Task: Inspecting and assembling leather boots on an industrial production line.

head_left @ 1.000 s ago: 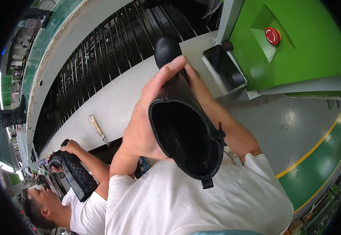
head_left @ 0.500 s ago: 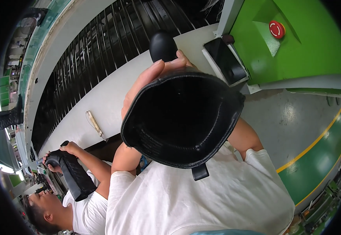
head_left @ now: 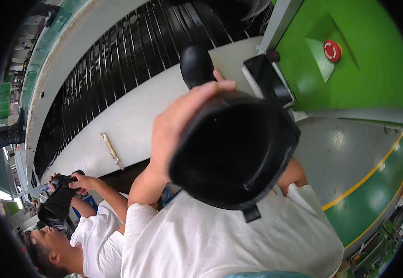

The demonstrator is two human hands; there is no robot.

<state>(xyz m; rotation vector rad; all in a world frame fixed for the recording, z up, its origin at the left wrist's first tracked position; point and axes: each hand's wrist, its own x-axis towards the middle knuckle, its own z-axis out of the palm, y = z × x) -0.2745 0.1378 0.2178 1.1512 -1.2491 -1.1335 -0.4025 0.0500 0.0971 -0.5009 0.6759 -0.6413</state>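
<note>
A tall black boot (head_left: 196,65) is up in front of me, its wide shaft mouth turned toward the head view and its rounded toe pointing away over the white table. A short pull tab hangs from the rim. My left hand (head_left: 176,118) wraps round the left side of the shaft, fingers laid over its top, somewhat blurred. Most of my right hand (head_left: 218,75) is hidden behind the boot; a fingertip shows by the ankle, and the right forearm runs up behind the shaft. A light-handled knife (head_left: 111,150) lies on the table to the left.
Beyond the white tabletop (head_left: 139,111) is a dark slatted conveyor (head_left: 113,60). A phone-like dark device (head_left: 268,78) sits by a green machine panel (head_left: 372,60) with a red stop button (head_left: 332,50). At left, a co-worker (head_left: 97,250) handles another black boot (head_left: 58,204).
My boot has shifted slightly right and down in view. My left hand has slid farther over the top of the shaft. The co-worker's boot has been tilted to another angle.
</note>
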